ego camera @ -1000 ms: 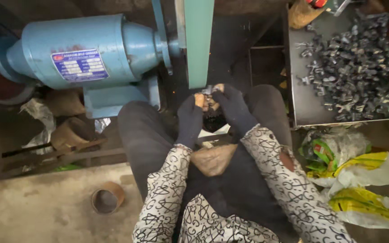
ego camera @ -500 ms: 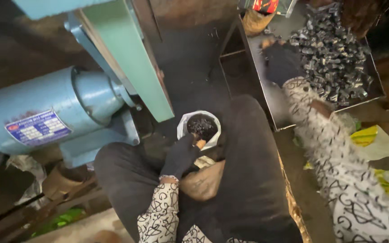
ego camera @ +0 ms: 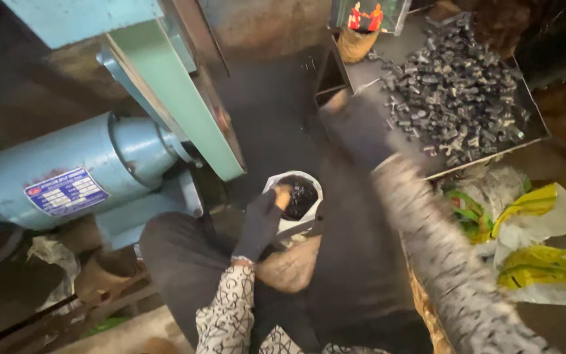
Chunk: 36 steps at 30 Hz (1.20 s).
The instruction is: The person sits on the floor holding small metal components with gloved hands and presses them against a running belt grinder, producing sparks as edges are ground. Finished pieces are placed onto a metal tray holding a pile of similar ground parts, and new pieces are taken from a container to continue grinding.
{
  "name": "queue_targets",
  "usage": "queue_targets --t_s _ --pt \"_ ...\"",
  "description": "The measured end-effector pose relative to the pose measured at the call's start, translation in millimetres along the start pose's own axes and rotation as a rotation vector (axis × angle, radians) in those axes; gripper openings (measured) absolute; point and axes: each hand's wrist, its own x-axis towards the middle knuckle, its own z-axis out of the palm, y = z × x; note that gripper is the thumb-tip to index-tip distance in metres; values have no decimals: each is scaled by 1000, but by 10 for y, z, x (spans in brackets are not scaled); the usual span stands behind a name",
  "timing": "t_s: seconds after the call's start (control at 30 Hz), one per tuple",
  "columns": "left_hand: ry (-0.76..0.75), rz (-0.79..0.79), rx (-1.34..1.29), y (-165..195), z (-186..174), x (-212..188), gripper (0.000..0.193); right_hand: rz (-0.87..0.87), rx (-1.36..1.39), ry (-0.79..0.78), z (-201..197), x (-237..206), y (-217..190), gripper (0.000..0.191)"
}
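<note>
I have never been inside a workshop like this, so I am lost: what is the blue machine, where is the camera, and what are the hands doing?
The camera sits on the person's head, looking down at their lap. The blue motor drives a machine with a green guard. The gloved left hand grips the rim of a white bag of small dark parts. The right hand, blurred by motion, is at the metal tray piled with small dark metal parts. Whether it holds anything cannot be told.
</note>
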Motion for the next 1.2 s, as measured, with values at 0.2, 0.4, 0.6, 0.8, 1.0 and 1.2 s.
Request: queue_targets --t_s 0.2,0.4,0.6,0.8,1.0,1.2 --pt "255 -45 -745 -106 -15 -34 38 -120 82 -331 497 -950 -1281 21" --pt "113 93 -729 -250 -267 -183 40 519 1179 -880 688 -994 -1072 13" --pt "183 92 -903 -260 -221 -151 35 549 883 -817 883 -1073 -1169 20" --pt "292 87 -915 -205 -186 -59 21 355 762 -624 1038 -814 -1139 23" --pt "363 22 -526 12 -336 -40 24 514 768 -697 1171 -789 -1051 24" --pt "476 52 -213 70 -363 -58 23 339 533 -670 1232 -786 -950 23"
